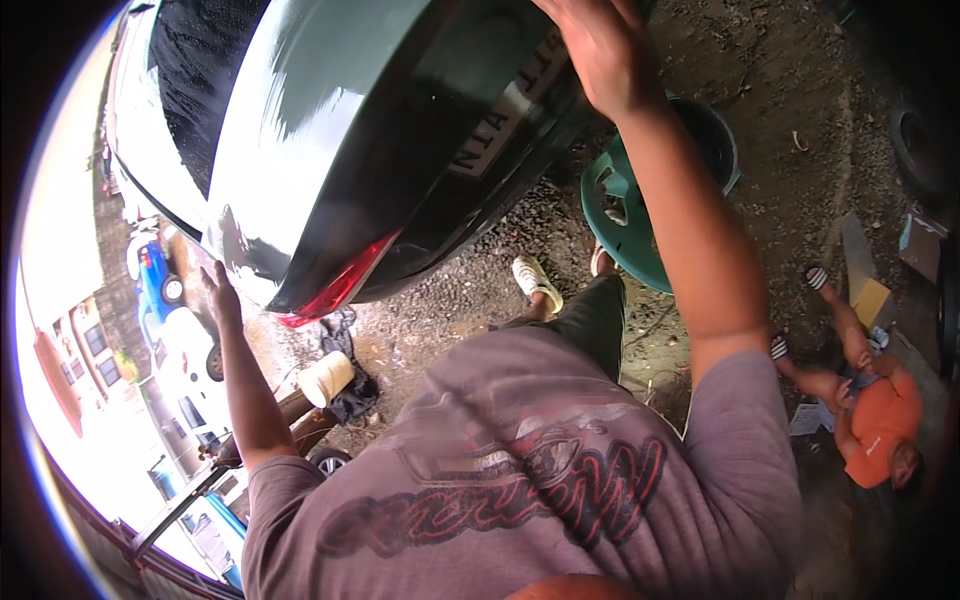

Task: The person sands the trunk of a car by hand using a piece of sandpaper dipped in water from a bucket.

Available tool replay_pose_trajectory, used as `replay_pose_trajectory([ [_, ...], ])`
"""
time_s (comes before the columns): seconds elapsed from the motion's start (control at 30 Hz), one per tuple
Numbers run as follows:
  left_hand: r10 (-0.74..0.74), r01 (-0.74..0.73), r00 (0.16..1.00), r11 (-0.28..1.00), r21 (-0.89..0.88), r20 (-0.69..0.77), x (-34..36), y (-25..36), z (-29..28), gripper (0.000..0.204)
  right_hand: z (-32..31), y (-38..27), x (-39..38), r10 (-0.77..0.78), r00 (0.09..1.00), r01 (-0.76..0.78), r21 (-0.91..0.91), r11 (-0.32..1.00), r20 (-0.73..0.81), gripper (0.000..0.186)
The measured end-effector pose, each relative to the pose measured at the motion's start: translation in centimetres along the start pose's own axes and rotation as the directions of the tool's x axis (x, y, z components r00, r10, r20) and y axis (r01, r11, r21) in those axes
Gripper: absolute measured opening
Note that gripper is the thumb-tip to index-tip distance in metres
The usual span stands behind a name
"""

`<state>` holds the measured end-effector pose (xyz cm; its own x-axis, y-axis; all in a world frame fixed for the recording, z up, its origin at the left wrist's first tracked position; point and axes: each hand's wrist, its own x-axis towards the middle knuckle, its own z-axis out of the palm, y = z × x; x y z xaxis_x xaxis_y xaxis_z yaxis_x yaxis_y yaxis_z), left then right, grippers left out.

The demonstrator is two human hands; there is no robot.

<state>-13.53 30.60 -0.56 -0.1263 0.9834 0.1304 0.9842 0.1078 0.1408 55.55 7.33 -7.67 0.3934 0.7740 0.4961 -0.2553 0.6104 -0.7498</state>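
The rear of a dark, glossy car stands in front of me, its rear window beaded with water. My left hand is at the car's rear left corner, fingers stretched out and holding nothing that I can see. Below that corner is the red tail light. My right hand reaches to the far right side of the boot, beside the number plate. Its palm looks flat and its thumb is spread, but the fingertips run out of the picture. Whether either hand presses on the paint is hard to tell.
A green plastic chair or stool with a dark round tub stands under my right arm. Left of me are a pale bucket and black cloth. A person in orange sits at the right. Parked cars stand far left.
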Motion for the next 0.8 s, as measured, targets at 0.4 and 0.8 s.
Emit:
replay_pose_trajectory([
  [0.4, 0.452, -0.452, 0.813, 0.887, 0.092, -0.368, -3.3, 23.2, -3.5, 0.069, -3.9, 1.1, -17.9, 0.260, 0.927, -0.296, -0.102, 0.950, -0.272, 0.059],
  [0.8, 0.291, -0.327, 0.901, -0.030, -0.945, -0.321, -3.4, 63.1, 9.0, 0.098, -4.8, -3.3, -19.2, 0.470, 0.867, -0.497, -0.316, 0.808, -0.163, 0.068],
])
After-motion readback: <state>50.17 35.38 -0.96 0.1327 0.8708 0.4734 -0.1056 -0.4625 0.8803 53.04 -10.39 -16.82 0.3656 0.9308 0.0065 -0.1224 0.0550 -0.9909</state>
